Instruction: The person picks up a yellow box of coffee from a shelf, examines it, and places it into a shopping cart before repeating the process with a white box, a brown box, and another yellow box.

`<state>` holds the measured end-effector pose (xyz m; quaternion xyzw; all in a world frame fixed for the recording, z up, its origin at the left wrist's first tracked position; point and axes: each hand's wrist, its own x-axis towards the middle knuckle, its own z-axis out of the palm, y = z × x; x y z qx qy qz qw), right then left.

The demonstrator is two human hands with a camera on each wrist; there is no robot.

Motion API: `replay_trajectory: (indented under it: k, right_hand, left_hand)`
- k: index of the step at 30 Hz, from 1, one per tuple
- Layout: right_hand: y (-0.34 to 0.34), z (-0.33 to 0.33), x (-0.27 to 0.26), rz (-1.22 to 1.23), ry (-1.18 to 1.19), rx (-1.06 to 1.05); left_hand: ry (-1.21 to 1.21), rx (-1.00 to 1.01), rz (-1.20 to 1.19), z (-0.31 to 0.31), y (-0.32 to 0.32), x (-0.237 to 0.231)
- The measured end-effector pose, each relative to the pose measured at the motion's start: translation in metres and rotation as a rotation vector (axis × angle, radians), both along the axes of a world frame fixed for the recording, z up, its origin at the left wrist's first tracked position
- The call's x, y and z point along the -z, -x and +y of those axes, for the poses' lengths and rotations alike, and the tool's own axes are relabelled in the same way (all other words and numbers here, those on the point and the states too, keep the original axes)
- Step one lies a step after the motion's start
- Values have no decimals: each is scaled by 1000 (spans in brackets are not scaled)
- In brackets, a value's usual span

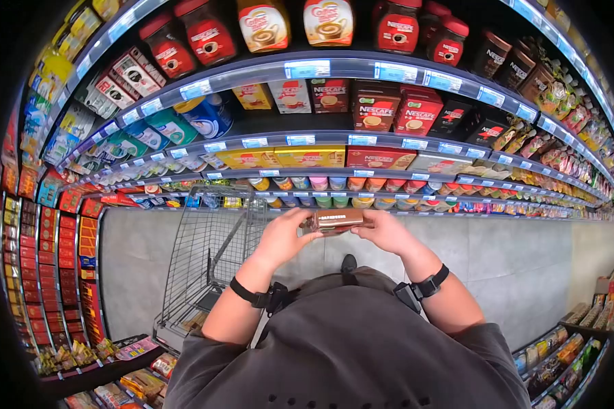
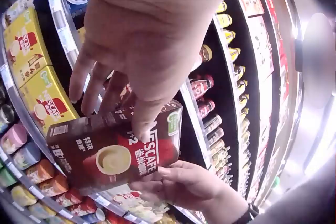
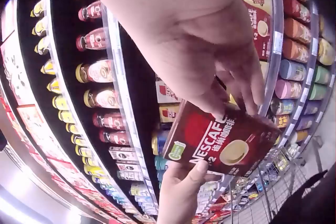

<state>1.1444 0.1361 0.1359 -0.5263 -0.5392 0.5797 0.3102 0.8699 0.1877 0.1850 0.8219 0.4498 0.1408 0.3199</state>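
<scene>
A brown and red Nescafé coffee box is held between both hands in front of the body. In the head view the left hand grips its left end, and the right hand its right end. The left wrist view shows the box front with a cup picture; the left thumb presses on it and the fingers reach over the top edge. From the right wrist view, the right hand holds one long edge of the box, while the left thumb lies across the opposite edge.
Ahead stands a curved shelf with coffee boxes, and jars on a higher level. To the left is a wire shopping cart on the grey floor. More stocked shelves line the far left, with others behind at both sides.
</scene>
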Motion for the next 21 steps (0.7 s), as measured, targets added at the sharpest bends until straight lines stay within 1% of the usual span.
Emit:
replay_trajectory:
  k: [2,4,5,7,11,13,14,15,17,19,21]
  right_hand:
    - [-15,6,0,-35,-38,-19]
    - [-25,9,-5,33,-14,-36]
    - [-29,10,-3,40,-12,-35]
    - [-36,14,-1,193,-16,-34]
    - [-36,29,-16,241,-47,-47]
    - [-35,39,-32,112,-131,-104]
    - [-33,43,-38,113,-134,-97]
    - [-30,47,-43,122,-123,-62]
    - [-28,57,-53,126,-112,-18]
    - [-27,69,-61,104,-256,-15]
    - [-25,86,-71,106,-296,-13]
  left_hand:
    - [-30,7,34,9,-15,-3]
    - [13,-38,-64,17,-25,0]
    - [15,-37,-58,20,-28,0]
    - [22,-98,-150,25,-35,-4]
    - [6,-143,-206,41,-42,-18]
    - [-28,-165,-201,54,-44,-25]
    - [-25,-172,-258,61,-46,-26]
    - [-25,-163,-259,68,-47,-28]
    - [-140,-162,-290,84,-47,-32]
    - [-138,-168,-276,99,-49,-38]
    - [-69,-174,-431,118,-50,-40]
